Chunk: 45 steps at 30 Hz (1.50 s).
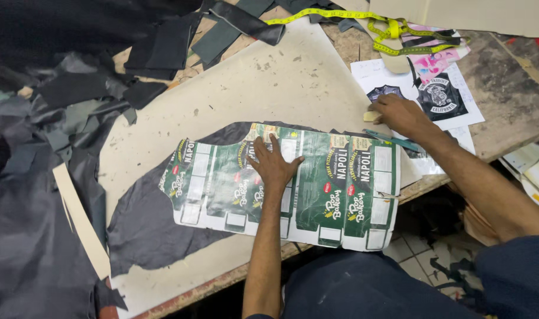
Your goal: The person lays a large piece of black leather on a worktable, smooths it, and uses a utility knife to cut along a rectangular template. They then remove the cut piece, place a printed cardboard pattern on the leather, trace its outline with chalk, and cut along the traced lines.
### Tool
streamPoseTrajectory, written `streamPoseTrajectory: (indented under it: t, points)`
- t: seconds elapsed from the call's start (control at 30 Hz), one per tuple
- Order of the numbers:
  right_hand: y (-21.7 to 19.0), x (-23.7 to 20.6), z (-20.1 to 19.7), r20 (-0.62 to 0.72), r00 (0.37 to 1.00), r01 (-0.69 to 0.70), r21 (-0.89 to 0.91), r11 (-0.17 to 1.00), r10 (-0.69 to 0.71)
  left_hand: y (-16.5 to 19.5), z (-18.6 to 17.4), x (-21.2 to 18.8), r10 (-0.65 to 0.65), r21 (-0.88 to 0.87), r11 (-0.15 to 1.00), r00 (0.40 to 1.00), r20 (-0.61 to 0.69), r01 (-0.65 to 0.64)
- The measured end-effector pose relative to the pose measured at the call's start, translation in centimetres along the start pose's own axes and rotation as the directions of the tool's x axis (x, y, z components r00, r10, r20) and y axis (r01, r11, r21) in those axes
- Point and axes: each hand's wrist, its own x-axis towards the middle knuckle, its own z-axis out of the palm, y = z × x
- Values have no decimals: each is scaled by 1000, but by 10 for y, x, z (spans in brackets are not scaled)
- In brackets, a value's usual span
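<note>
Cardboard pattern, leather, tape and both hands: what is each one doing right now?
Cardboard pattern: flat on the leather.
Dark leather piece: spread under the pattern.
Left hand: open, pressing the pattern down.
Right hand: closed on a small pale block.
Yellow measuring tape: lying loose, partly looped.

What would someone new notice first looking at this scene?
The flattened green and white printed cardboard pattern in the middle, pressed flat by the left hand over a dark leather piece. Next, the right hand on a small pale block further right, and the yellow tape measure along the table's far edge.
</note>
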Motion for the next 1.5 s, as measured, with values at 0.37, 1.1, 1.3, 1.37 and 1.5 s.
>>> streamPoseTrajectory:
  t: [0.37,1.1,1.3,1.37,1.5]
  points:
    - [10,-57,37,-119,986,150,286,946,-120,63,21,-10,-295,-17,955,954,55,296]
    - [-63,77,64,-171,894,449,305,840,-415,57,31,5,-347,35,938,933,94,345]
    - [-143,148,53,-189,862,508,308,805,-471,55,29,2,-324,-3,946,946,15,325]
    - [-170,165,45,-178,856,517,322,793,-485,53,27,1,-314,-19,949,949,-8,314]
    - [-204,192,31,-86,878,474,288,832,-471,52,25,3,-316,-28,948,949,17,316]
